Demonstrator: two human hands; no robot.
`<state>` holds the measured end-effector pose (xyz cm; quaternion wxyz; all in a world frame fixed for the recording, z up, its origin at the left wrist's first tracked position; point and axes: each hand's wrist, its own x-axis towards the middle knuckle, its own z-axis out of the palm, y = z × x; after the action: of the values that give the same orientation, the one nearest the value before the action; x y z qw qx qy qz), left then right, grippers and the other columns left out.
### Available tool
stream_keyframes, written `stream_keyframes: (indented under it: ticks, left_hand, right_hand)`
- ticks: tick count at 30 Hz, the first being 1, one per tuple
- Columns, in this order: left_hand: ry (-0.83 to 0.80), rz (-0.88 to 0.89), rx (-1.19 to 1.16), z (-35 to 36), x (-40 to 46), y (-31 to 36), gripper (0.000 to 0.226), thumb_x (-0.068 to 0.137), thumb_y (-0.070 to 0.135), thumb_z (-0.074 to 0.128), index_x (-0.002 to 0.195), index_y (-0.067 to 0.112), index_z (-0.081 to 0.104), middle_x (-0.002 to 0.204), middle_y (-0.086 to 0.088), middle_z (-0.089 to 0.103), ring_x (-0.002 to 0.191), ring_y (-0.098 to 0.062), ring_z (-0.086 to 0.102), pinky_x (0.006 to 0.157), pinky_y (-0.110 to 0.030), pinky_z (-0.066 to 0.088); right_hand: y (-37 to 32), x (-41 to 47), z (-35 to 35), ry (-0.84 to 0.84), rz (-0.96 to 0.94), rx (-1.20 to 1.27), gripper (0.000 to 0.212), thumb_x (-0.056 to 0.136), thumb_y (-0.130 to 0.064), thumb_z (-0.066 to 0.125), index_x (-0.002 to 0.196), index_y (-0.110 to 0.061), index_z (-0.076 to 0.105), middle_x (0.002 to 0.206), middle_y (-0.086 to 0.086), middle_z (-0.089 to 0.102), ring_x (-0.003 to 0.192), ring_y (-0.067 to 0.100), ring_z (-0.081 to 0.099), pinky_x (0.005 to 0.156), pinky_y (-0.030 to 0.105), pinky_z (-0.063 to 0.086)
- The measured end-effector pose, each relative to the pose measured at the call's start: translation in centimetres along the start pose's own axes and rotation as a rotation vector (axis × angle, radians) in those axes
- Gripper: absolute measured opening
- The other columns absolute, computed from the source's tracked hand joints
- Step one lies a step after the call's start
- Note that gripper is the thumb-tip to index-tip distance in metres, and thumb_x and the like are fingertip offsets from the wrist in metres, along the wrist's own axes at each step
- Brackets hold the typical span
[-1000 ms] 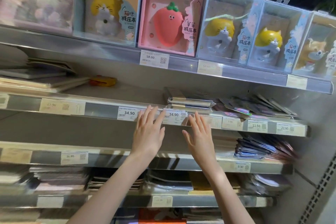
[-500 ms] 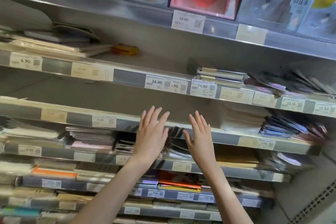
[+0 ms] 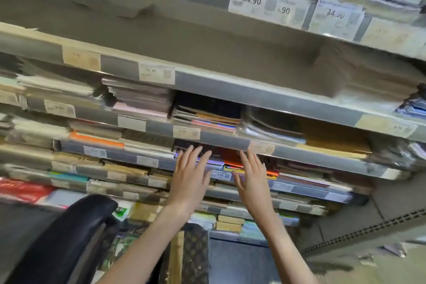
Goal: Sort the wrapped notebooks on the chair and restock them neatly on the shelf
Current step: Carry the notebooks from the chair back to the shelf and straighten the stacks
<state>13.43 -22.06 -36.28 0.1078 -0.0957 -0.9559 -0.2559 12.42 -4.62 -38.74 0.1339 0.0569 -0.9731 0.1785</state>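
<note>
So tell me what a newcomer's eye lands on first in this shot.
First the two bare hands, the left hand and right hand, held open side by side at centre, fingers spread toward the shelves. Behind them, tiers of stacked wrapped notebooks fill the shelf rack, with white 34.90 price tags on the rail at upper right. At lower left, the black chair back curves into view.
</note>
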Motion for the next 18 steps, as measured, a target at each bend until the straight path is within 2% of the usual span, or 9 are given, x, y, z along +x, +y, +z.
stream_keyframes:
  ticks: [4,12,14,18]
  left_hand:
    - [-0.079,-0.065,-0.021,3.5,-3.6,-3.2,0.049,0.099,0.031,0.038,0.146,0.026,0.023,0.153,0.003,0.021,0.143,-0.016,0.004,0.116,-0.033,0.000]
    - [-0.233,-0.175,-0.039,11.1,-11.5,-9.7,0.048,0.097,0.028,0.042,0.143,0.022,0.030,0.149,-0.001,0.028,0.142,-0.019,0.012,0.114,-0.030,-0.001]
    - [-0.265,-0.210,-0.029,12.9,-13.5,-11.3,0.049,0.097,0.029,0.043,0.143,0.021,0.031,0.149,-0.001,0.030,0.141,-0.020,0.015,0.113,-0.030,0.001]
    - [-0.350,-0.280,-0.016,16.1,-17.5,-14.0,0.050,0.095,0.029,0.048,0.142,0.021,0.033,0.148,-0.001,0.032,0.140,-0.021,0.021,0.112,-0.030,0.006]
  right_hand:
    - [0.8,-3.3,5.2,-0.070,-0.007,0.004,0.053,0.092,-0.030,0.053,0.138,-0.008,0.041,0.148,0.013,0.033,0.137,0.030,0.031,0.109,0.051,0.028]
    - [2.2,-9.4,15.4,-0.303,0.053,0.039,0.054,0.095,-0.035,0.048,0.142,-0.011,0.035,0.153,0.008,0.024,0.141,0.026,0.021,0.115,0.045,0.019]
    - [2.6,-10.6,17.8,-0.336,0.056,0.057,0.054,0.095,-0.038,0.044,0.140,-0.009,0.037,0.151,0.010,0.027,0.140,0.027,0.024,0.114,0.047,0.022]
    - [3.3,-12.4,22.3,-0.473,0.096,0.066,0.057,0.094,-0.032,0.051,0.143,-0.010,0.032,0.153,0.010,0.022,0.142,0.027,0.018,0.116,0.045,0.015]
